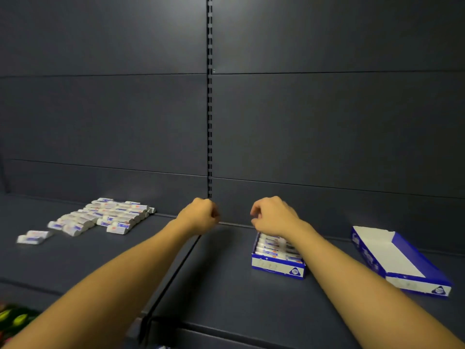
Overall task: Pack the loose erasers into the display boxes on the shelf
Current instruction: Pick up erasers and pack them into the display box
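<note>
Curled over the far end of the filled display box (278,258), the right hand (273,217) seemed to be settling erasers into their row; whether its grip pinched one could not be told. Mid-shelf, the left hand (201,214) was fisted, apparently on nothing. Loose erasers (100,217) lay heaped at far left, within its reach. An empty display box (400,260) waited at right on the shelf (226,285).
</note>
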Motion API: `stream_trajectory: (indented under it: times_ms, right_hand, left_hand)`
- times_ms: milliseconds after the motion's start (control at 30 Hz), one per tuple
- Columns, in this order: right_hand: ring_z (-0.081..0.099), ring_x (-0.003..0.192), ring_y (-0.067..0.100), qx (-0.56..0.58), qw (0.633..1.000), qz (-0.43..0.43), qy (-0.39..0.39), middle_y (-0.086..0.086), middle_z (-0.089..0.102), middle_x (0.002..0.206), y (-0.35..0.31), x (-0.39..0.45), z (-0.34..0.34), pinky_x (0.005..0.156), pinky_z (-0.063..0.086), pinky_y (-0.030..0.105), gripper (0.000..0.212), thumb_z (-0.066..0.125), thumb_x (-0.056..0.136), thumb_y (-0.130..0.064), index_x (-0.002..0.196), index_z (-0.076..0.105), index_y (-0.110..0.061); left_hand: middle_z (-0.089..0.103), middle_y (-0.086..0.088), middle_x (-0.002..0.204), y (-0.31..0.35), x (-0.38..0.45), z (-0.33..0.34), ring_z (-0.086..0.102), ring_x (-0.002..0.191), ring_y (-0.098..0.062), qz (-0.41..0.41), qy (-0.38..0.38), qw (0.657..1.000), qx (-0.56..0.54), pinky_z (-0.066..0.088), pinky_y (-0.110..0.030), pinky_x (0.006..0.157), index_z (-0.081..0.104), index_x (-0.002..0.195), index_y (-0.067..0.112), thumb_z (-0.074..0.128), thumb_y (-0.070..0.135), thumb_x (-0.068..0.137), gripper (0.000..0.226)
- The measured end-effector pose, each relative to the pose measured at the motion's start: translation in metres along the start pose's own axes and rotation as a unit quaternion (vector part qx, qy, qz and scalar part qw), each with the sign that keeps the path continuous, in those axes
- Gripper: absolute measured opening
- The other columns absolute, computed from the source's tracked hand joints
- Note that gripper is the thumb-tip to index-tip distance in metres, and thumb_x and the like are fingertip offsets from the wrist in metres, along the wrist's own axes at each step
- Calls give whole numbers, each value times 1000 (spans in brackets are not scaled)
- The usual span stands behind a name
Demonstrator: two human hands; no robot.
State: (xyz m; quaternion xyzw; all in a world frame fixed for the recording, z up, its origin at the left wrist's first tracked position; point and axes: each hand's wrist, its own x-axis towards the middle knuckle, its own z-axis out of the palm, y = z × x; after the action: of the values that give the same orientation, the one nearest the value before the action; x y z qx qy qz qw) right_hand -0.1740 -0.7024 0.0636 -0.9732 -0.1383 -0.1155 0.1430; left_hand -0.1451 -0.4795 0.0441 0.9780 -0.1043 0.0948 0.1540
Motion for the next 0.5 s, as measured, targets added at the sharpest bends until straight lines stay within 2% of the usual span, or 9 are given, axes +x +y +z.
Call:
stream_trajectory:
  times_ms: [100,233,400,500]
  right_hand:
    - [64,99,26,-83,995,-31,-35,5,66,113,-27,9,10,79,53,35,33,63,88,-27,121,62,-20]
    - [61,98,28,-108,991,-27,-70,9,62,117,-63,15,13,74,49,34,37,59,87,-23,123,60,-16]
    - [55,87,26,-124,987,-33,-101,5,55,100,-111,16,18,70,44,34,19,56,88,-18,106,58,-12]
    - [55,81,24,-126,987,-37,-98,3,51,87,-144,16,24,63,41,32,13,55,86,-14,99,56,-12]
  left_hand:
    - [65,-8,105,-24,-16,-12,65,88,-32,-35,20,996,78,58,-40,75,72,99,19,53,22,94,20]
    - [62,-9,117,-50,-38,-33,64,103,-35,-70,56,989,120,56,-42,87,73,110,19,51,22,90,29]
    - [65,-9,121,-84,-63,-59,64,104,-32,-93,46,986,127,56,-43,88,73,114,19,52,22,93,30]
    - [65,-9,122,-108,-77,-77,64,106,-32,-98,53,985,133,54,-39,86,72,116,19,54,26,95,28]
